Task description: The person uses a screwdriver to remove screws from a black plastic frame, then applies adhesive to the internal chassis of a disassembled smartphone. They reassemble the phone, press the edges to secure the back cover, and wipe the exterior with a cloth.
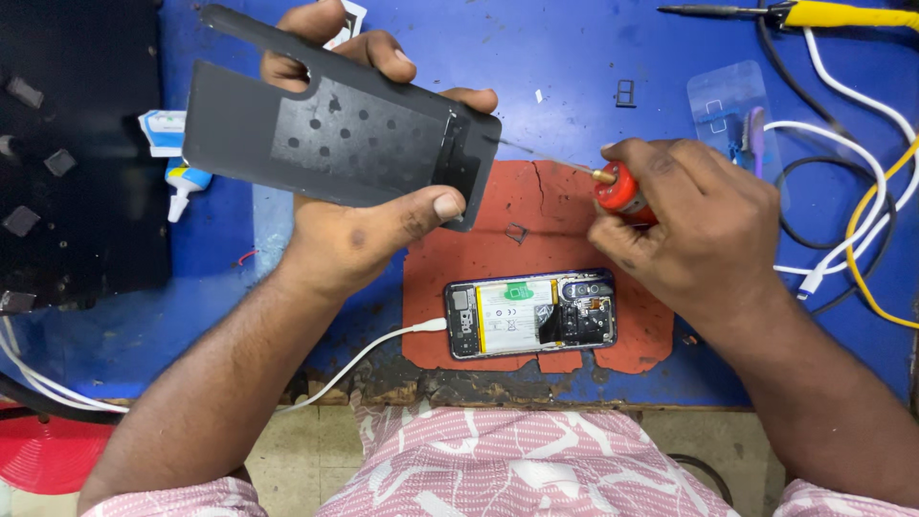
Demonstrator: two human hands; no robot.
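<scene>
Left hand (359,239) closed on the back cover (335,144), inner face up, raised above the counter's (574,57) middle. Right hand (689,220) closed around a red bottle (620,191); its fine needle (536,153) meets the cover's right edge. Open phone (529,314) lies on the red mat (536,211) near the front edge, white cable (383,345) plugged in.

Risk: a hard squeeze could flood the edge and drip onto the exposed phone below. Thumb-and-fingertip grip is shallow; needle pressure may tilt the cover.
</scene>
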